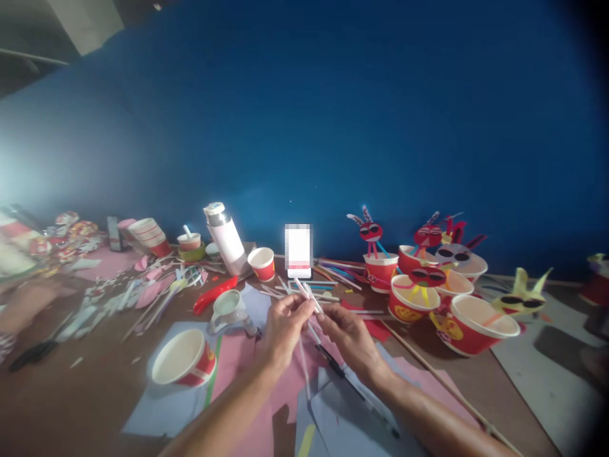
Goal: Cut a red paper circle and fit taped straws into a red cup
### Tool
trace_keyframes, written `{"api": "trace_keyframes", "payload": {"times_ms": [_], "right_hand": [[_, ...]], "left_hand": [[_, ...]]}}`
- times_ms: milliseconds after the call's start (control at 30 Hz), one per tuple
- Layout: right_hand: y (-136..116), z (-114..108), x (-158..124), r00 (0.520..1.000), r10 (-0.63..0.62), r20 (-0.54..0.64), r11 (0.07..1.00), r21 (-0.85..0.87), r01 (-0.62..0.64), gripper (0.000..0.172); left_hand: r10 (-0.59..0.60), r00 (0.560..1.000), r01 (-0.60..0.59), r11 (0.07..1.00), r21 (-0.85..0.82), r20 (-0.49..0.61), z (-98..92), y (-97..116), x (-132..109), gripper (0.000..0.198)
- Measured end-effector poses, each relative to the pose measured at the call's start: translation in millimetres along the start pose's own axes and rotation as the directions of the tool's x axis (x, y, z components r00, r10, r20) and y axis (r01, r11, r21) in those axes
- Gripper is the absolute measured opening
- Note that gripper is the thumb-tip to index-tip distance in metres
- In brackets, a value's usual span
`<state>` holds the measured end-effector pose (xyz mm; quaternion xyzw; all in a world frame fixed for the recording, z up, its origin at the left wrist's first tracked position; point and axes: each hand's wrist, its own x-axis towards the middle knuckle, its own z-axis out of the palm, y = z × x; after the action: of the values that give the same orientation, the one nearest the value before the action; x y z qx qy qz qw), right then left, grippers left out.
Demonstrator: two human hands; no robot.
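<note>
My left hand (281,327) and my right hand (349,336) meet above the table, both pinched on a small bundle of thin white paper sticks (307,293) that point up and away from me. One stick (303,368) hangs down below my hands. Under them lie pink paper sheets (238,355) and blue-grey paper sheets (333,412). A red paper cup (183,358) lies tilted on its side to the left of my left forearm.
Red cups with sunglasses faces and ear-like sticks (428,285) stand at the right. A white bottle (226,238), a glue tub (228,308), red-handled scissors (214,293), a small cup (262,263), a phone (299,251) and loose sticks lie beyond. Another person's hand (21,304) is at the left.
</note>
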<state>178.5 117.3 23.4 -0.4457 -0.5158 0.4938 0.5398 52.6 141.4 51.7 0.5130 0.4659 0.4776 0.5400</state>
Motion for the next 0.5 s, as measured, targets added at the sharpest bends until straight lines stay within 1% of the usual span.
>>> {"api": "trace_keyframes", "payload": {"times_ms": [67,200,367,500], "right_hand": [[-1.5,0.1,-1.8,0.999,0.041,0.003,0.999,0.013,-0.041,0.027],[-3.2,-2.3,-1.5,0.994,0.112,-0.001,0.991,0.076,-0.111,0.034],[1.2,-6.1,2.8,0.991,0.125,-0.044,0.979,0.166,-0.116,0.034],[0.9,-5.7,4.5,0.987,0.158,-0.023,0.954,0.262,-0.147,0.034]], "left_hand": [[-0.002,1.0,0.002,1.0,-0.015,0.002,-1.8,0.8,1.4,0.022],[-0.024,0.999,0.025,0.999,-0.037,0.029,-3.3,2.2,3.3,0.021],[-0.022,0.995,0.03,0.997,-0.076,0.099,-3.1,2.4,1.4,0.019],[-0.034,0.982,0.06,0.989,-0.133,0.185,-6.2,5.1,1.2,0.018]]}}
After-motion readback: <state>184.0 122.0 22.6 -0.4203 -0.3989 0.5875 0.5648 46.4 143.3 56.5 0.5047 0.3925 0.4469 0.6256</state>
